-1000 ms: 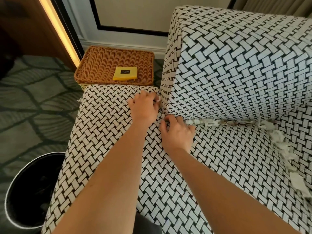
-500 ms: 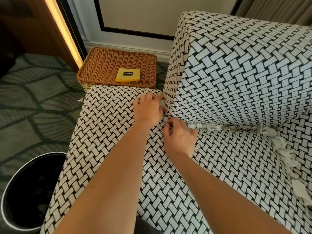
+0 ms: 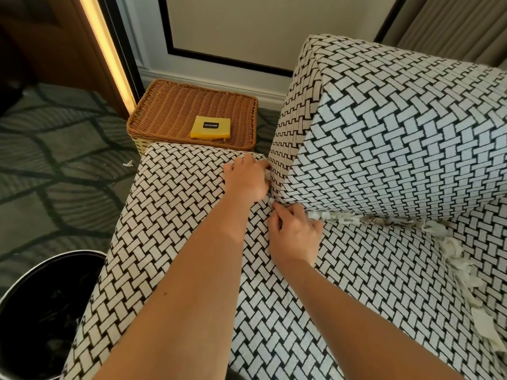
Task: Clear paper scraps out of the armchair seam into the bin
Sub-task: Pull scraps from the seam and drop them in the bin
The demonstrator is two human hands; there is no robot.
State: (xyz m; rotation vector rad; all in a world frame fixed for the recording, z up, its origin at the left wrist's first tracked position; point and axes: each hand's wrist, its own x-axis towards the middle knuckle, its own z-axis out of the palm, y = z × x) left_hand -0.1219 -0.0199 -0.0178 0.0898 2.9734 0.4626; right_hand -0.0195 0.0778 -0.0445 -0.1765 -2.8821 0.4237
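At seven o'clock of the view, nearest, stands the round black bin [image 3: 30, 303] with a shiny rim and a dark liner, just beside the armchair [image 3: 356, 283]. The seat is flat and padded, covered in a coarse black-and-white basket-weave cloth.

Two bare forearms reach across the seat toward twelve o'clock. The right hand [image 3: 295, 234] lies knuckles up, fingers curled, thumb and forefinger drawn close at the corner of the seam; a tiny white fleck sits at their tips, but I cannot tell whether it is pinched. The left hand [image 3: 247, 179], just beyond at eleven o'clock of the right, has its fingertips tucked into the upright seam beside another white fleck; its grip is hidden, so I cannot tell.

The paper scraps [image 3: 337, 216] are white, torn and crumpled. They are wedged in the seam under the upright cushion [image 3: 397, 138], starting just beside the right hand at two o'clock and running toward three o'clock, then turning down the right-hand seam toward five o'clock, well apart from both hands. One stray scrap [image 3: 127, 163] lies on the dark patterned carpet [image 3: 55, 193] at nine o'clock of the left hand.

Beyond the seat sits a square brown wicker basket [image 3: 170, 111] with a flat yellow packet [image 3: 210, 128] on top.
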